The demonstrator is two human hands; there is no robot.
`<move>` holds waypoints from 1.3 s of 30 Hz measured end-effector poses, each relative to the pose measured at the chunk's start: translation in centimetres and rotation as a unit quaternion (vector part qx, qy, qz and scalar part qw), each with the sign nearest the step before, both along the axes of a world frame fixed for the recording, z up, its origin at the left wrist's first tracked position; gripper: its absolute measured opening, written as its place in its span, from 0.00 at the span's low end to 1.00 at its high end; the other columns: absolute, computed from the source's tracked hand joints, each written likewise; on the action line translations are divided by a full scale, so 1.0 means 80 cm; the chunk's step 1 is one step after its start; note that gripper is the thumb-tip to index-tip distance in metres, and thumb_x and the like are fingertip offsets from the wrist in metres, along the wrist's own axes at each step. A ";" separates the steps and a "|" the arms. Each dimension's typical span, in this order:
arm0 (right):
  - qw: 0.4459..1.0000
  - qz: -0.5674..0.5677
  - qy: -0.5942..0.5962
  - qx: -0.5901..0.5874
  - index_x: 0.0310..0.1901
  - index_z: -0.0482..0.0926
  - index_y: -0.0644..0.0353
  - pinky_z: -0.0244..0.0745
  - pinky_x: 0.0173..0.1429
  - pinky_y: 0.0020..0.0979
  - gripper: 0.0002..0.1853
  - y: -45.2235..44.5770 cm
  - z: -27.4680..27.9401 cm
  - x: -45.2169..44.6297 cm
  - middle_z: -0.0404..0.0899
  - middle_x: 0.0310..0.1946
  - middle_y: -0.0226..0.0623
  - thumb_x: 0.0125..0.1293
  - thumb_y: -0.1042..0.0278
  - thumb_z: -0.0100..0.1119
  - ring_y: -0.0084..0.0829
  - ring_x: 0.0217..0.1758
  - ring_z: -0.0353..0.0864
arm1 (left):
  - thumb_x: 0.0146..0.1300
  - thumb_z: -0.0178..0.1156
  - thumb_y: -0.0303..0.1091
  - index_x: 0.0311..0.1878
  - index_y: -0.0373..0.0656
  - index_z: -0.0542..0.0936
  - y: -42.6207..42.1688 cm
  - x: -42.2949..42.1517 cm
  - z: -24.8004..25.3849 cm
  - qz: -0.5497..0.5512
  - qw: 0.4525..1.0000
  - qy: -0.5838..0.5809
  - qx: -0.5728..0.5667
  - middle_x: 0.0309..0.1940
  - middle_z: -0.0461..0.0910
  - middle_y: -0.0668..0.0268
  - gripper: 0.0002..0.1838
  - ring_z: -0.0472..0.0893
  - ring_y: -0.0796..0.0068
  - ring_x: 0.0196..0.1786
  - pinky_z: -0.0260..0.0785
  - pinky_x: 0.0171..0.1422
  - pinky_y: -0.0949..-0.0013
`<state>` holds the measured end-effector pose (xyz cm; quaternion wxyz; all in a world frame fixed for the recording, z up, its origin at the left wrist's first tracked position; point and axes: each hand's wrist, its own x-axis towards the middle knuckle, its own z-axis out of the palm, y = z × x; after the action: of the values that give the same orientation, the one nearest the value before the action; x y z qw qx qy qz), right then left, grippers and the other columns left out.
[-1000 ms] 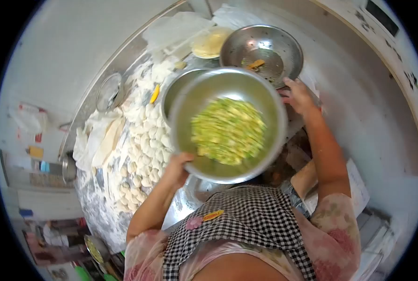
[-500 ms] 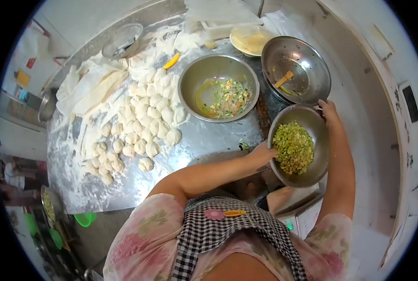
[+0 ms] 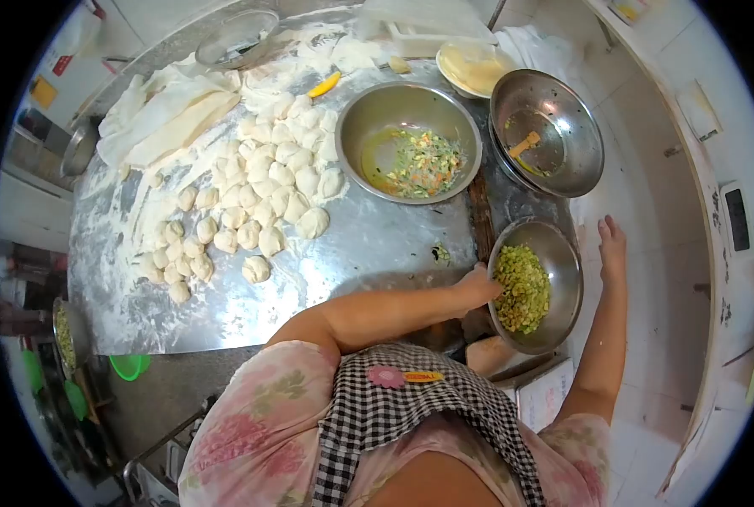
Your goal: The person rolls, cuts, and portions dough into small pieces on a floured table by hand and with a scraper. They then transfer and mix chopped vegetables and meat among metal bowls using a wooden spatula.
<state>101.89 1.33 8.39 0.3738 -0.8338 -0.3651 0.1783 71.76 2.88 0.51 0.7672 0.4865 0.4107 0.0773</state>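
My left hand [image 3: 478, 287] grips the left rim of a steel bowl [image 3: 565, 291] at the table's right edge. Chopped green filling [image 3: 522, 289] lies inside it, heaped to the left. To the right of that bowl, my right hand [image 3: 612, 237] is off the rim, its fingers stretched out and holding nothing. A larger steel bowl [image 3: 368, 110] with a loose vegetable mix [image 3: 428, 160] and some yellowish liquid stands behind on the table. Beyond my hands at the right, another steel bowl [image 3: 584, 127] holds a wooden-coloured utensil [image 3: 525, 144] and is nearly bare inside.
Many dough pieces [image 3: 263, 182] lie on the floured metal table [image 3: 335, 275]. A yellow object [image 3: 325, 84], a cloth [image 3: 161, 118], a sieve [image 3: 237, 40] and a bowl with something pale yellow [image 3: 476, 69] are farther back. A green basin [image 3: 130, 365] is below the left edge.
The bowl of green filling has moved from in front of me to the right and down. My right hand has let go of its rim, while my left hand keeps its grip.
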 end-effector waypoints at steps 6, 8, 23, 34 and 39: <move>0.987 -0.125 0.097 -0.023 0.64 0.64 0.62 0.60 0.63 0.45 0.32 -0.085 -0.027 0.009 0.65 0.63 0.43 0.65 0.48 0.50 0.41 0.66 0.62 | 0.59 0.55 0.28 0.54 0.29 0.67 -0.015 0.028 -0.029 0.120 0.985 -0.083 -0.095 0.45 0.75 0.52 0.22 0.78 0.61 0.45 0.76 0.43 0.62; 0.978 -0.132 0.155 -0.040 0.63 0.64 0.62 0.61 0.62 0.42 0.31 -0.102 -0.043 0.001 0.65 0.62 0.42 0.66 0.48 0.49 0.39 0.64 0.64 | 0.60 0.56 0.29 0.54 0.29 0.67 -0.014 0.029 -0.013 0.164 0.973 -0.084 -0.140 0.45 0.75 0.52 0.21 0.79 0.62 0.44 0.79 0.39 0.62; 0.966 0.084 -0.156 0.191 0.66 0.59 0.67 0.54 0.70 0.34 0.25 -0.036 -0.003 -0.105 0.62 0.66 0.47 0.72 0.63 0.42 0.38 0.68 0.62 | 0.65 0.51 0.57 0.31 0.33 0.78 -0.018 -0.144 -0.014 0.129 0.982 -0.127 -0.047 0.26 0.78 0.61 0.30 0.79 0.71 0.27 0.75 0.35 0.69; 0.888 0.440 0.075 0.107 0.62 0.64 0.70 0.58 0.68 0.36 0.24 0.053 -0.030 -0.439 0.66 0.62 0.50 0.64 0.75 0.46 0.43 0.65 0.65 | 0.62 0.59 0.41 0.38 0.39 0.75 -0.092 -0.461 0.005 0.472 0.813 0.223 0.258 0.28 0.76 0.65 0.13 0.75 0.75 0.29 0.70 0.37 0.71; 0.851 0.512 0.050 0.103 0.61 0.66 0.71 0.61 0.66 0.35 0.23 0.055 -0.042 -0.563 0.68 0.59 0.51 0.64 0.72 0.48 0.42 0.63 0.68 | 0.59 0.58 0.38 0.56 0.39 0.70 -0.128 -0.636 -0.043 0.399 0.650 0.456 0.459 0.55 0.70 0.49 0.23 0.67 0.48 0.60 0.59 0.64 0.55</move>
<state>56.89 5.74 5.03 0.3306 -0.4756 -0.7377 0.3470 20.88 -7.33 -2.95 0.0569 0.5399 0.7751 0.3231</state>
